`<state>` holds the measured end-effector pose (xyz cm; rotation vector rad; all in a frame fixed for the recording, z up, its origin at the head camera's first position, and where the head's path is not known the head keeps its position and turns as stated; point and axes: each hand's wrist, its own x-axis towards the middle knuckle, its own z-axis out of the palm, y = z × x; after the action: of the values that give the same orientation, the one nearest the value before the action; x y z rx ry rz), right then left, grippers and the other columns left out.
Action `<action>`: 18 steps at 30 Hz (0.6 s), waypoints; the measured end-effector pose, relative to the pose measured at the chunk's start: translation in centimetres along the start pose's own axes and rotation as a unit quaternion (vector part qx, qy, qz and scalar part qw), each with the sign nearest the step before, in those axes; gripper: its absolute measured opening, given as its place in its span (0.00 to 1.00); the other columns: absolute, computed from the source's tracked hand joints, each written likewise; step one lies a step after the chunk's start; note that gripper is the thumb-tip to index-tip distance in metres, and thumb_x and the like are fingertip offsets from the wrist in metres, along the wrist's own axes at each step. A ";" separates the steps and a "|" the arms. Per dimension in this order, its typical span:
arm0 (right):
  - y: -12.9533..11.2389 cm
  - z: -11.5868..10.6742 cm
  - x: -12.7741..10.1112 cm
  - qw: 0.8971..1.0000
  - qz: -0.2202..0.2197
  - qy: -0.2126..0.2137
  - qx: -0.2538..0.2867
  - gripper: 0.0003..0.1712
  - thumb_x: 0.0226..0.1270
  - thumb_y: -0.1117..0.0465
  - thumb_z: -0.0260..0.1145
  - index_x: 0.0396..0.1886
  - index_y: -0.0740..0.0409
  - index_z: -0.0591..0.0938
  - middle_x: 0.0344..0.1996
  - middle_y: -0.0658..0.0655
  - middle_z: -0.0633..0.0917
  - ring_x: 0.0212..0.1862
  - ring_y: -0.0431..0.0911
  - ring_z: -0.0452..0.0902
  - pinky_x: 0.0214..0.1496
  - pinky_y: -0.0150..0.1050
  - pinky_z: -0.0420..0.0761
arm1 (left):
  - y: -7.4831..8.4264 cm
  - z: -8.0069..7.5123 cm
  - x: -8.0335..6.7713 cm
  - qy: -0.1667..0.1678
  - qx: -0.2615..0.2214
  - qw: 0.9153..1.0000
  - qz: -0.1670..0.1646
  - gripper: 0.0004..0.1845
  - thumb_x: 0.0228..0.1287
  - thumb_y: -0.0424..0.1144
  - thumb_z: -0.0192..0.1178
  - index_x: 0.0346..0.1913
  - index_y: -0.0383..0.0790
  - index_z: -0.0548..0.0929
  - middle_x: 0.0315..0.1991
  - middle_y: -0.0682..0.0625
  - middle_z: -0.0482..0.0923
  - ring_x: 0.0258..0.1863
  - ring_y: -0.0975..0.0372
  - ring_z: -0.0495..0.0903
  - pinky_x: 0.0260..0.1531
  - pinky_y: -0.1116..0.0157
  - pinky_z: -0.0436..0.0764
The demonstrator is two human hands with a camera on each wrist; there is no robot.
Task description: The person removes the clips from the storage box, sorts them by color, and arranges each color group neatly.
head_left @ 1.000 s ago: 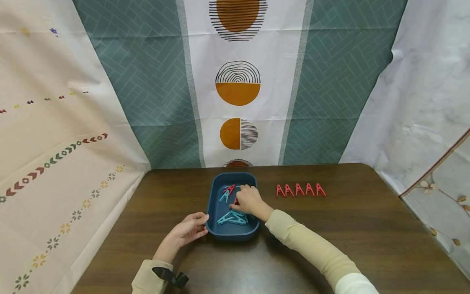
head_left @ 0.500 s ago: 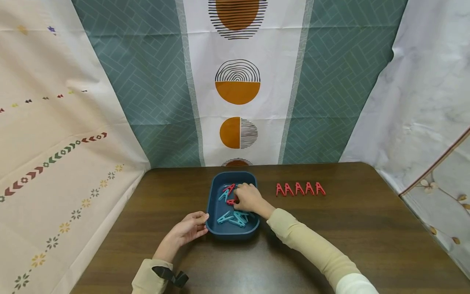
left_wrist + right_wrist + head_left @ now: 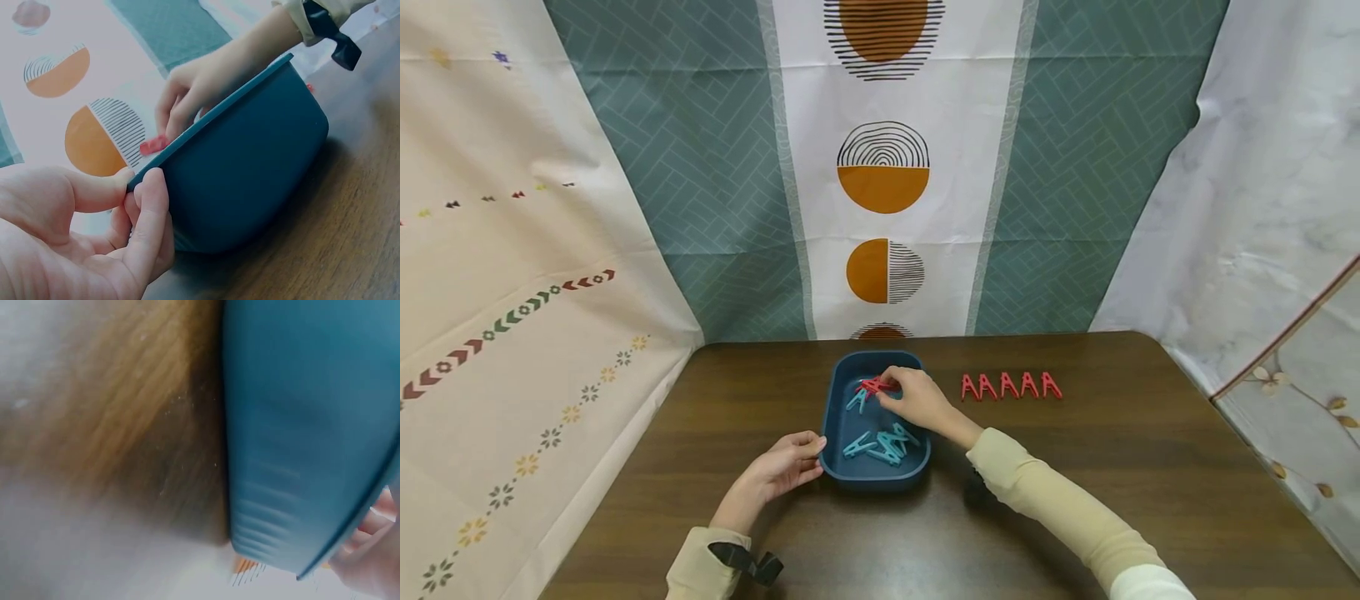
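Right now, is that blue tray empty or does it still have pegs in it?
Not empty: the blue tray holds several teal pegs, and the right hand pinches a red peg over it.

Right hand higher, red clothespin pinched

A dark wooden table stands against hanging patterned cloths: a teal-and-white curtain behind it, pale cloths flanking.
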<state>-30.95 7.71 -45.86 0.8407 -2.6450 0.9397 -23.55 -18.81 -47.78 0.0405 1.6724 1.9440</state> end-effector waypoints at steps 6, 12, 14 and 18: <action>0.2 -1.4 -1.3 0.998 0.010 0.052 0.034 0.10 0.62 0.58 0.69 0.41 0.55 0.81 0.35 0.52 0.85 0.37 0.43 0.78 0.43 0.41 0.83 | 0.0 -0.2 0.1 0.005 0.015 1.000 -0.002 0.06 0.73 0.38 0.53 0.35 0.43 0.75 0.26 0.55 0.75 0.26 0.69 0.77 0.35 0.74 0.83; 0.5 -2.9 -2.9 0.995 0.049 0.079 0.046 0.10 0.61 0.56 0.70 0.40 0.54 0.82 0.32 0.52 0.85 0.33 0.41 0.76 0.36 0.33 0.80 | 0.0 -0.2 0.0 0.000 0.023 1.000 0.013 0.06 0.73 0.38 0.52 0.43 0.39 0.73 0.27 0.55 0.76 0.28 0.68 0.78 0.36 0.73 0.83; 0.7 -3.3 -3.4 0.994 0.057 0.081 0.051 0.10 0.60 0.57 0.71 0.39 0.54 0.82 0.29 0.51 0.84 0.29 0.40 0.73 0.30 0.30 0.76 | 0.1 -0.1 0.0 -0.002 0.026 1.000 0.016 0.06 0.73 0.38 0.52 0.44 0.38 0.73 0.27 0.55 0.76 0.28 0.68 0.78 0.36 0.73 0.83; 1.3 -4.2 -4.5 0.993 0.064 0.080 0.065 0.09 0.59 0.58 0.71 0.38 0.55 0.82 0.25 0.50 0.82 0.25 0.40 0.69 0.23 0.30 0.70 | 0.1 -0.1 0.1 -0.001 0.034 0.999 0.017 0.08 0.73 0.38 0.52 0.47 0.35 0.71 0.27 0.55 0.76 0.27 0.68 0.77 0.35 0.73 0.83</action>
<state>-28.04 13.18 -45.00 0.5995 -2.5456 1.1690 -23.68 -18.89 -47.74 0.0971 1.7467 1.9111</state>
